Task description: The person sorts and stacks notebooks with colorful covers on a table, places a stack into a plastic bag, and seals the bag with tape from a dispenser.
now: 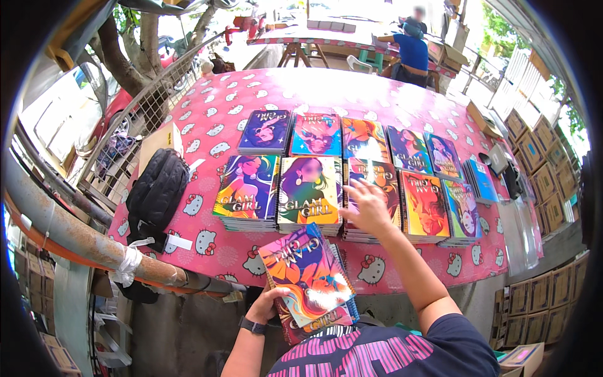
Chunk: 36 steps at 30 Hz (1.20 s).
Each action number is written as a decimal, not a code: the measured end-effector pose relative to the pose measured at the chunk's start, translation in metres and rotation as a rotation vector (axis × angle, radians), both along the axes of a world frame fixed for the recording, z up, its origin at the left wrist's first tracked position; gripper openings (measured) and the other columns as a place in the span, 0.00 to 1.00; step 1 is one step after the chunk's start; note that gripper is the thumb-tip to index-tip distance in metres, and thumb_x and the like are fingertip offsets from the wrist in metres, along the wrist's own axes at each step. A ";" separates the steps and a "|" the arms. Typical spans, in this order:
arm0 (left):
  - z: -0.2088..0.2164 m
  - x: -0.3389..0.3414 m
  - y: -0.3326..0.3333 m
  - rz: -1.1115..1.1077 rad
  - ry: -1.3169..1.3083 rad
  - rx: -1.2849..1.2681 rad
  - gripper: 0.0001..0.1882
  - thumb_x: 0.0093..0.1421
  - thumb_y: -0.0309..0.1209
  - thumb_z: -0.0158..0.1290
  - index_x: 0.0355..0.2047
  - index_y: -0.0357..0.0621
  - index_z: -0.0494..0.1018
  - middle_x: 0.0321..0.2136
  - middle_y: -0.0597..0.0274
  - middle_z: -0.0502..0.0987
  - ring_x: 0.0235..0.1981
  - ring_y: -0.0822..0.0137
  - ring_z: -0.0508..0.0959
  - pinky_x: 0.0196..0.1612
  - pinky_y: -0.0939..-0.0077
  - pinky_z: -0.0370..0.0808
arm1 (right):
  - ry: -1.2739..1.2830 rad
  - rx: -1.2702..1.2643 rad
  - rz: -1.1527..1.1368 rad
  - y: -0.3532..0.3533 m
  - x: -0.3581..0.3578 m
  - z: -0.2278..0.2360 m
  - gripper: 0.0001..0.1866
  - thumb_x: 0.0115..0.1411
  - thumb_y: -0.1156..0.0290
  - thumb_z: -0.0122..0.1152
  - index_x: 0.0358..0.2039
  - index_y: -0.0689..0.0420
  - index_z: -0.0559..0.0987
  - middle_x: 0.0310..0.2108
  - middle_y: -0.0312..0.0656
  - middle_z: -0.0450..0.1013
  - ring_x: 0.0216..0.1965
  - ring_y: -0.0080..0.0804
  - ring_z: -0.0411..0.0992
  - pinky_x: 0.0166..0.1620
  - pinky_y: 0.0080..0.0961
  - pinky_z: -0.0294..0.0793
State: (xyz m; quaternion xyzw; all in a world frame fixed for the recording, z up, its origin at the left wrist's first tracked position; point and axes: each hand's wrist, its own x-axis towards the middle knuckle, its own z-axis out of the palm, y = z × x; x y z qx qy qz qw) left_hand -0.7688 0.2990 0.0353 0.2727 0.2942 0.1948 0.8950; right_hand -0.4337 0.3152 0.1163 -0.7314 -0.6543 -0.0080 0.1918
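Observation:
My left hand (269, 305) grips several spiral notebooks (306, 270) with colourful illustrated covers, held close to my body at the table's near edge. The held notebooks are fanned slightly, with blue and dark covers showing beneath the top one. My right hand (370, 210) reaches over the near row, fingers apart, above a notebook stack (386, 182) that it partly hides; whether it touches that cover I cannot tell. To its left is a stack with a yellow and green cover (309, 188); on its right side, one with an orange cover (424, 204).
More notebook stacks (262, 131) form a second row behind. A black bag (157, 188) lies at the left of the pink patterned tablecloth (213, 100). A rusty pipe (81, 232) runs along the left. Cardboard boxes (543, 176) are piled at right; a person (411, 53) sits at another table beyond.

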 end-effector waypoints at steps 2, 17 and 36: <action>0.000 -0.004 0.002 -0.047 -0.023 0.011 0.28 0.49 0.25 0.53 0.52 0.37 0.62 0.40 0.54 0.76 0.40 0.62 0.78 0.44 0.70 0.76 | -0.097 -0.055 0.171 0.020 -0.034 0.004 0.40 0.51 0.45 0.60 0.59 0.55 0.63 0.63 0.49 0.54 0.67 0.44 0.42 0.65 0.51 0.41; -0.008 -0.001 0.012 -0.069 -0.030 -0.056 0.23 0.55 0.28 0.52 0.52 0.40 0.64 0.45 0.57 0.74 0.44 0.64 0.77 0.47 0.68 0.75 | 0.272 0.298 0.361 0.013 -0.035 0.044 0.10 0.59 0.69 0.54 0.41 0.54 0.78 0.29 0.47 0.76 0.29 0.44 0.75 0.33 0.34 0.74; -0.004 -0.004 -0.010 0.117 -0.035 -0.009 0.33 0.53 0.38 0.51 0.57 0.38 0.58 0.48 0.57 0.71 0.46 0.66 0.73 0.49 0.72 0.72 | -0.244 -0.071 0.044 0.192 0.043 -0.025 0.27 0.56 0.46 0.53 0.49 0.51 0.72 0.54 0.43 0.67 0.58 0.41 0.62 0.58 0.53 0.56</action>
